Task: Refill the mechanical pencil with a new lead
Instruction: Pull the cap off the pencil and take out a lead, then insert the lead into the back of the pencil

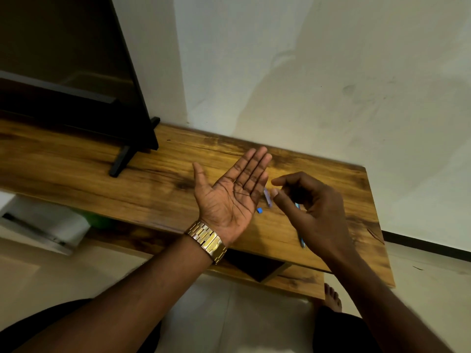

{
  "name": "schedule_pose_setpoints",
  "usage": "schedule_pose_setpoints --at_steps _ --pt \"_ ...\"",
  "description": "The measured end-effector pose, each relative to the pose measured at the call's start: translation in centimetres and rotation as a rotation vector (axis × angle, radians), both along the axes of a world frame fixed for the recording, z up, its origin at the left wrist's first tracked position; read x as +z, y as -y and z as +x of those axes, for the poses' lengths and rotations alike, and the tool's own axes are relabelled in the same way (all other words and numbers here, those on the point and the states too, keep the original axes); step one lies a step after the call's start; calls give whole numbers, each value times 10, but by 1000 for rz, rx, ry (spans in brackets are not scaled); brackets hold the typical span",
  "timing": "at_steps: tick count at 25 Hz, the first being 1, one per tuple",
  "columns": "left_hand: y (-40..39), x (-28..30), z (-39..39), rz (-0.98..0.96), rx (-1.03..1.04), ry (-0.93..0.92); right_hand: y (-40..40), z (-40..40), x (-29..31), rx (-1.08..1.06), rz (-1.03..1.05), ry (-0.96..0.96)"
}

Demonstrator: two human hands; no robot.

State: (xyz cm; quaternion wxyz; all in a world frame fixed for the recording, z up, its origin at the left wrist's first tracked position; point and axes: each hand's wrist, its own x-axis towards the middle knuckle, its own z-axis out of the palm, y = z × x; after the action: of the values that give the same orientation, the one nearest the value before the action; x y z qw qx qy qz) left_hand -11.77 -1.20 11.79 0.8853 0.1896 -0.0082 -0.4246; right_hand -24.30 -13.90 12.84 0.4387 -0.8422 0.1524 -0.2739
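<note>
Left hand flat, palm up, empty, above desk. Right hand beside it, fingers curled, thumb near forefinger; hold unclear. Blue mechanical pencil on desk under right hand; small blue cap between hands.

Dim warm light, soft shadows across the wall, slight blur, wide-angle bending at edges.

Warm wood-grain table, dark streaks through a smooth, faintly glossy top. The watch on the left wrist gleams: polished gold-toned metal links. A small blue cap looks like smooth plastic, as does the blue pencil lying beside the right hand. The screen is dark and glossy; the wall is matt, scuffed plaster.
</note>
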Motion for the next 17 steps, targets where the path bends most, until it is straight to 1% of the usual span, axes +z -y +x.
schedule_pose_setpoints --at_steps 2,5,9,14,16,17 --pt "1 -1 -3 19 -13 19 -2 -1 3 65 -63 -36" --pt "4 0 -4 35 -30 28 -3 -1 1 79 -100 -93" --pt "6 -1 -5 23 -40 39 -3 0 -3 55 -75 -84" --pt "8 -3 -7 7 -50 13 -7 0 -4 53 -121 -83" --pt "6 -2 -5 -6 -59 13 -7 1 -4 51 -77 -92" --pt "5 0 -4 -6 -65 17 -7 2 -5 38 -7 -88"
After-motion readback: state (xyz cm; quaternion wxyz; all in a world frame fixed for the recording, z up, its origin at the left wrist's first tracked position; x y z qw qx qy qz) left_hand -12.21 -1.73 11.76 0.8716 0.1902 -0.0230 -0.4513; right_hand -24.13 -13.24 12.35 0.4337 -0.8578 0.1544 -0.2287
